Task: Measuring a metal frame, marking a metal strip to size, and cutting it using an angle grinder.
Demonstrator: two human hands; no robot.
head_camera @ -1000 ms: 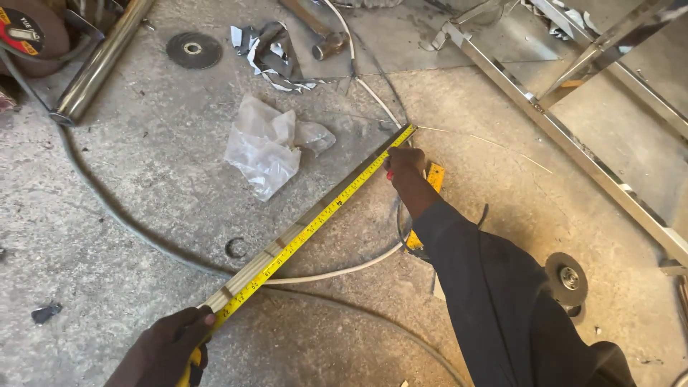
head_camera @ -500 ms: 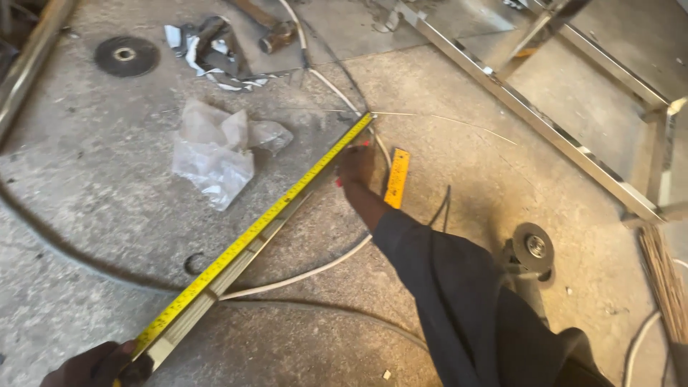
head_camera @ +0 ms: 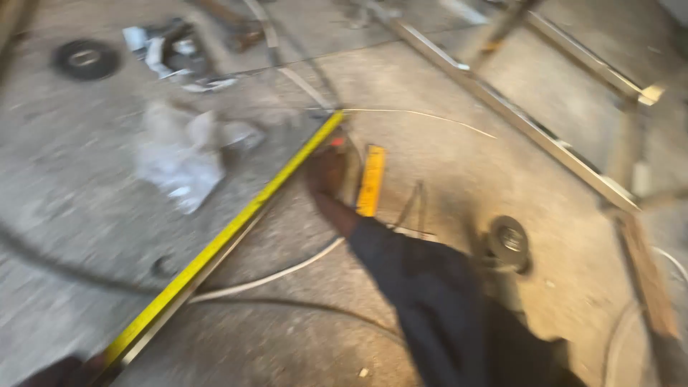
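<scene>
A yellow tape measure (head_camera: 222,240) is stretched diagonally along a thin metal bar on the concrete floor. My right hand (head_camera: 326,172), in a dark sleeve, rests at the tape's far end, fingers closed on it; a small red spot shows at the fingertips. My left hand (head_camera: 61,371) is barely visible at the bottom-left edge, gripping the near end of the tape. The picture is blurred by motion.
A short yellow ruler (head_camera: 371,179) lies just right of my right hand. An angle grinder (head_camera: 509,242) sits farther right. A metal frame (head_camera: 516,115) crosses the upper right. Crumpled clear plastic (head_camera: 179,154), a grinding disc (head_camera: 86,59) and a white cable (head_camera: 287,269) lie around.
The view has swung right and down, so everything has slid left in the picture. Both hands stay at the ends of the tape; my left hand has nearly left the view.
</scene>
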